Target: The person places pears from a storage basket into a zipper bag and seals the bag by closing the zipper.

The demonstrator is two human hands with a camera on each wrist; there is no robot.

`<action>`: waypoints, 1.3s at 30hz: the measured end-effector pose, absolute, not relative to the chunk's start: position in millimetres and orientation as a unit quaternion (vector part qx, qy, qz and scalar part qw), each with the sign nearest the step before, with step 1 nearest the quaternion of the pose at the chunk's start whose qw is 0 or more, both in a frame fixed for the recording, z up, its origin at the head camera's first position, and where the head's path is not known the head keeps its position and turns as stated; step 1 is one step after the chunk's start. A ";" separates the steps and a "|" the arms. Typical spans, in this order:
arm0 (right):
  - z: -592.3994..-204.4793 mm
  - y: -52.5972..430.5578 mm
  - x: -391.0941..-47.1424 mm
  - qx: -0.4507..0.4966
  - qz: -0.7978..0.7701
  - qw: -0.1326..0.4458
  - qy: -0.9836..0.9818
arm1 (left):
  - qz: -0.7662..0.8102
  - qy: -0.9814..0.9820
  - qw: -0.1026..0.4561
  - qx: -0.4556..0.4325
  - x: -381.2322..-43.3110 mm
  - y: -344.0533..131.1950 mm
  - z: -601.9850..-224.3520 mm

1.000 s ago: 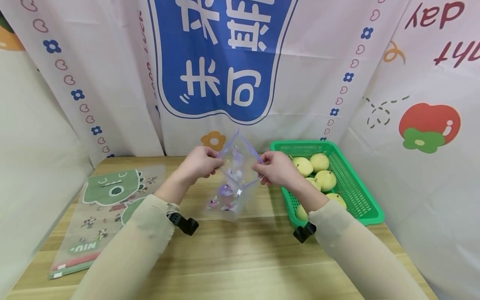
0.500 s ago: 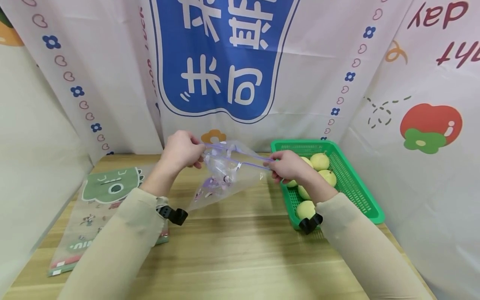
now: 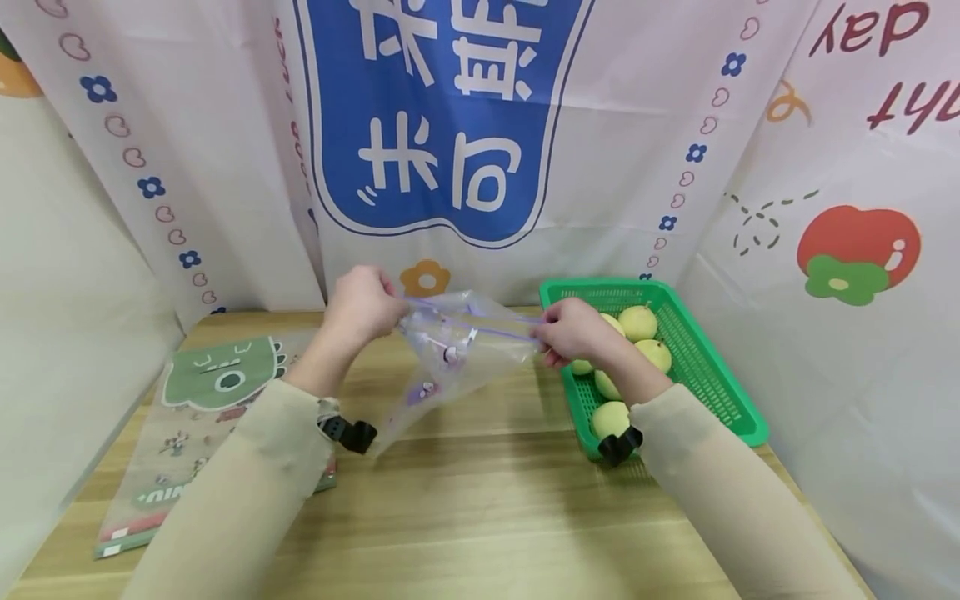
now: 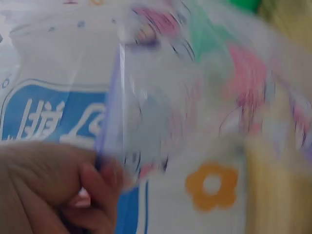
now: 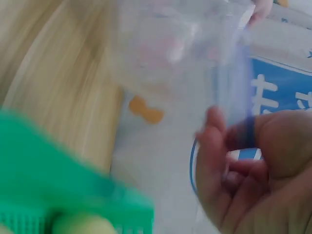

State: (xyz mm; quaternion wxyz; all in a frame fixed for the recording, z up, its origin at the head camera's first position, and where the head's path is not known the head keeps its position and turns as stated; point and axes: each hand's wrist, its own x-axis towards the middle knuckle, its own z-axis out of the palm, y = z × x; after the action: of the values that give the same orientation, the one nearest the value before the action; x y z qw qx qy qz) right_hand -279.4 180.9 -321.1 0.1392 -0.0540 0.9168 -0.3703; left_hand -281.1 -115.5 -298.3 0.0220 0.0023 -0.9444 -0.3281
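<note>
A clear zip bag [image 3: 457, 350] with a purple zip edge and small purple-pink prints hangs between both hands above the table. Its mouth is stretched sideways and its lower end trails toward the left. My left hand [image 3: 365, 304] pinches one end of the zip edge, also seen in the left wrist view, where the bag [image 4: 170, 97] looks blurred. At the other end, my right hand [image 3: 576, 331] pinches the edge near the basket; the right wrist view shows thumb and fingers on the purple strip. No contents show in the bag.
A green plastic basket [image 3: 716, 408] holding several yellow-green pears [image 3: 638, 322] stands at the right. On the left of the wooden table [image 3: 465, 517] lie flat printed zip bags [image 3: 225, 375], partly under my left forearm. A printed cloth [image 3: 600, 183] hangs behind.
The hands have spread apart, the left going left and the right going right. The bag's mouth went from a diamond shape to a long narrow opening, and its bottom swung left.
</note>
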 end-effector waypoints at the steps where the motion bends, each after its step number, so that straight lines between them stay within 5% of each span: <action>1: -320.5 181.8 -279.4 -0.049 -0.363 0.142 0.919 | -0.337 -0.941 0.016 0.003 -281.4 -116.5 -298.7; 9: -321.1 180.3 -278.8 -0.060 -0.396 0.150 0.904 | -0.480 -0.871 -0.084 -0.065 -282.1 -114.7 -299.8; 39: -311.8 235.7 -287.2 -0.023 -0.362 0.129 0.923 | -0.635 -0.766 -0.085 -0.046 -283.2 -104.0 -324.1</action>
State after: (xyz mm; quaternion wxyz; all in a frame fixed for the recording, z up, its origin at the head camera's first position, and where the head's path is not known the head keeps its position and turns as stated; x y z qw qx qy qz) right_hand -287.2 235.7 -311.8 0.1290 -0.0228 0.9229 -0.3621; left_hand -283.2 -104.0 -324.1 -0.0855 -0.0458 -0.7664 -0.6350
